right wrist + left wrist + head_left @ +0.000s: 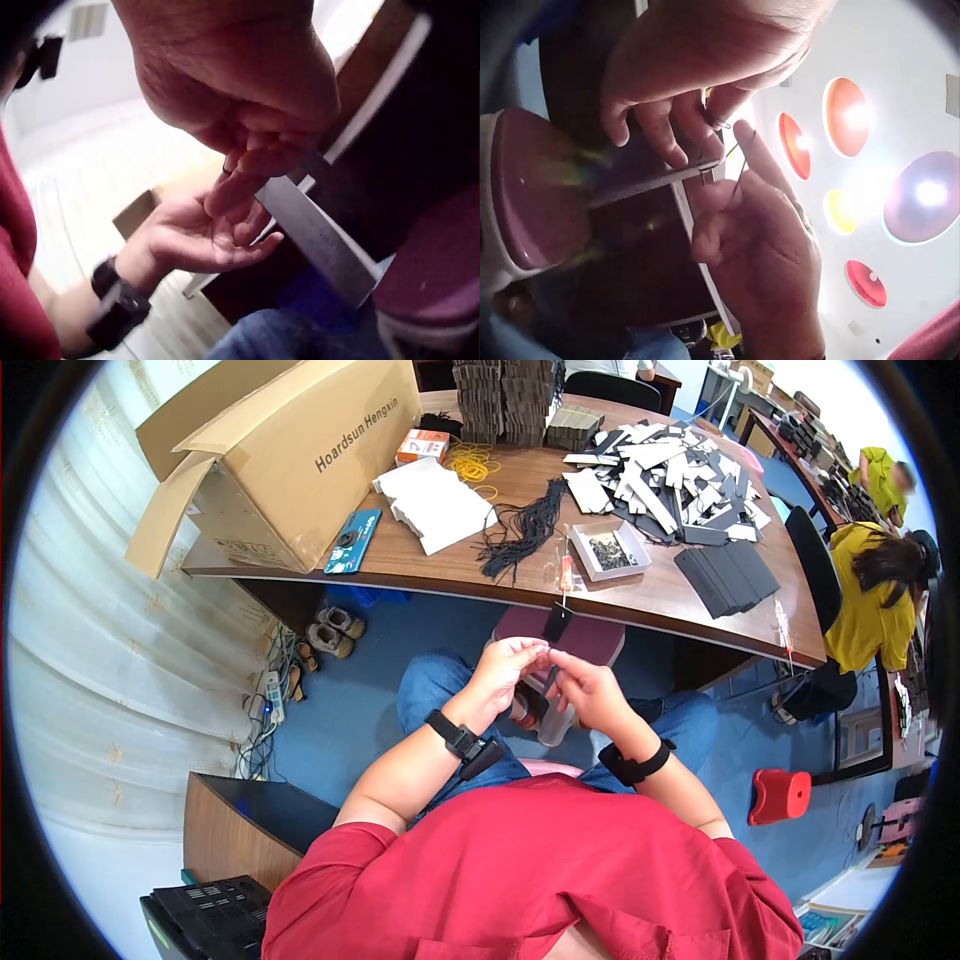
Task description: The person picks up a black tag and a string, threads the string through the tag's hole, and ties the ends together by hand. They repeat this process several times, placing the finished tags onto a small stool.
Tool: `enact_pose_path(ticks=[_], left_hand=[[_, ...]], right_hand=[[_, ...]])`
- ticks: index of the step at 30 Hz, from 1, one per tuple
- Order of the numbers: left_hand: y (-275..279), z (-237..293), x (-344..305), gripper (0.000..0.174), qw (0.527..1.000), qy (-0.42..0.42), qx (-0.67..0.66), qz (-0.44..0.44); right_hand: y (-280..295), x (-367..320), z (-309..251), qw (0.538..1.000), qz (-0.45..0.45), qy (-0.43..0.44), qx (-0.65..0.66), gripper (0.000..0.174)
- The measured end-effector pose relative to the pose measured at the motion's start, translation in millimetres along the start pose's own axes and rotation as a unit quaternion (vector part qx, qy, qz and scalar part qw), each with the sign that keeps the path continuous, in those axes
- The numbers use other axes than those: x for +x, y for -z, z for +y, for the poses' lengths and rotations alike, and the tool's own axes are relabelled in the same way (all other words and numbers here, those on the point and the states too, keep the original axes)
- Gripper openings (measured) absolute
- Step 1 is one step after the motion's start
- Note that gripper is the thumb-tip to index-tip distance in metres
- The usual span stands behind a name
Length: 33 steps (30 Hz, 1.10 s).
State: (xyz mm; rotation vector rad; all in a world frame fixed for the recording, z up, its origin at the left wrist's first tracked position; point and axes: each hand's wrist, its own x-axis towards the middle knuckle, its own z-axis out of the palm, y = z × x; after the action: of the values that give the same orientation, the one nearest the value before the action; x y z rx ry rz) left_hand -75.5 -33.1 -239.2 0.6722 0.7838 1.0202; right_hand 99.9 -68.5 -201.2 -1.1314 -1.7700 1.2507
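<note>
Both hands meet over the lap. My left hand (500, 678) (712, 52) (187, 244) pinches the end of a long, flat dark tag (558, 622) (641, 186) (319, 238) between its fingertips. Opposite it, my right hand (592, 695) (769, 255) (232, 82) has its fingers bent, and a thin dark cord (739, 178) stretches between its fingertip and thumb. A small metal pin (718, 122) shows by the left fingers. Fingers partly hide where cord and tag meet.
On the table (400, 568) are a carton (310, 460), white cards (435, 505), black cords (525, 525), a tray of small metal parts (610, 552), a pile of tags (665, 480) and stacked black tags (727, 577). A pink stool (600, 643) stands below.
</note>
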Motion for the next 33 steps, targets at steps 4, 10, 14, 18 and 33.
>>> enact_pose_path(ticks=[4,10,14,18,33], left_hand=[[1,-9,5,0.018,0.997,0.061,-0.045,-0.025],[0,-21,5,0.02,0.996,0.035,-0.071,-0.04],[-18,-9,-9,0.024,0.997,0.019,-0.06,-0.043],[-5,-5,-11,0.026,0.983,0.088,-0.128,-0.098],[-33,0,-23,0.017,0.847,-0.213,0.469,-0.132]], right_hand=[[-11,0,-3,0.999,0.035,-0.003,-0.032,0.037],[-20,6,9,0.916,0.172,0.115,-0.344,0.027],[-20,8,4,0.836,0.164,0.11,-0.512,0.013],[-7,4,-3,0.939,0.185,0.071,-0.282,0.017],[47,-16,-56,0.853,0.011,0.161,-0.496,0.006]])
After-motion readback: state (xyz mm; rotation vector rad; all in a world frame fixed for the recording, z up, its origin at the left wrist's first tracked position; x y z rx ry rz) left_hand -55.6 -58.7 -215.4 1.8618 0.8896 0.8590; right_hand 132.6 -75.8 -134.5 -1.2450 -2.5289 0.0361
